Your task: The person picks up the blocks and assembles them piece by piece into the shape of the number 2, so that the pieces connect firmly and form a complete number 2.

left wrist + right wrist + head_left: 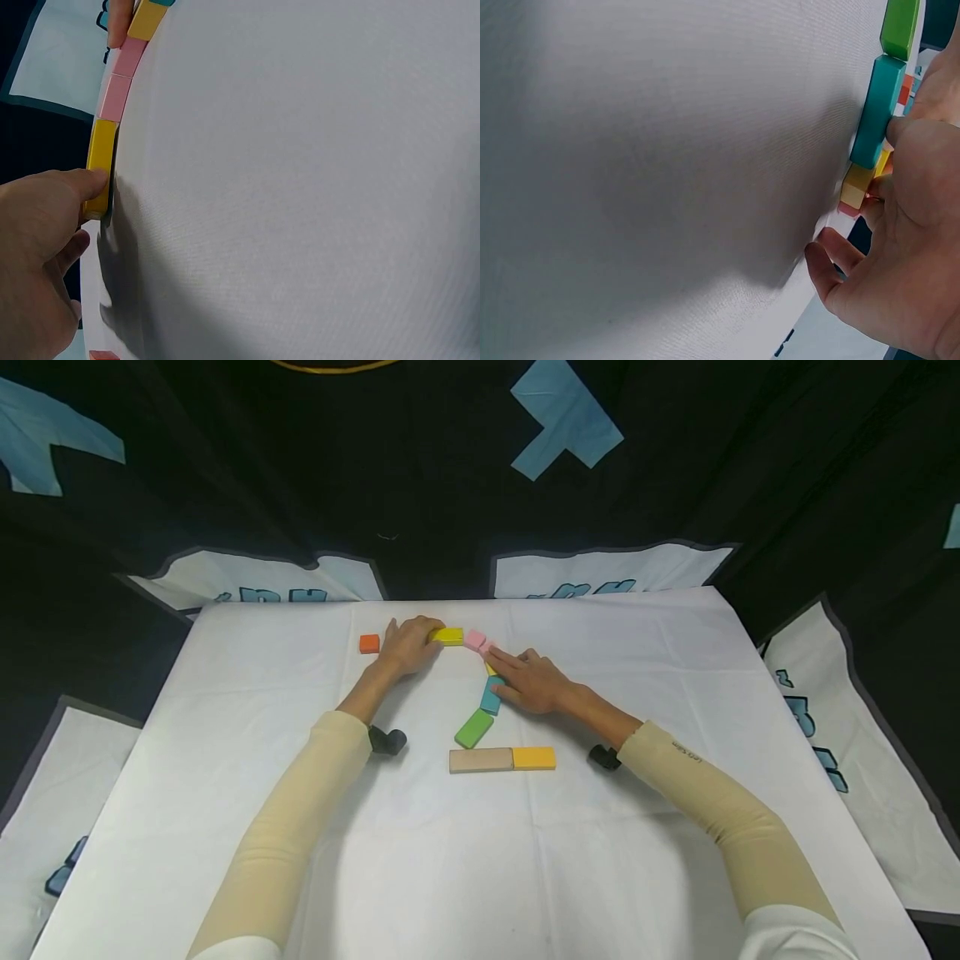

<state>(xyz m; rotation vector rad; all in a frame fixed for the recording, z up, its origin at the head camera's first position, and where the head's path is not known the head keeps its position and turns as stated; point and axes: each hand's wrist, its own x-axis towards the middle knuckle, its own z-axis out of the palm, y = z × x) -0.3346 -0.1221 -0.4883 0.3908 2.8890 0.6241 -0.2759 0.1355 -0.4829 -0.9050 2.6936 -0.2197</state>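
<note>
My left hand [411, 645] pinches the left end of a yellow block [449, 637] between thumb and fingers. In the left wrist view, this block meets two pink blocks [115, 97] end to end. The right hand [534, 682] has its index fingertip at the pink block nearer it. Its thumb rests on a teal block [877, 112], and its other fingers are spread loosely. A small amber block [856, 185] sits between the pink and teal ones, partly covered by the right hand in the head view. A green block [474, 728] continues the curved row from the teal one.
An orange-red block [369, 644] lies left of the left hand. Nearer the person, a plain wooden block [481, 760] and an orange-yellow block [534, 758] lie end to end. All rest on a white cloth-covered table [465, 860], with dark curtains [450, 485] behind.
</note>
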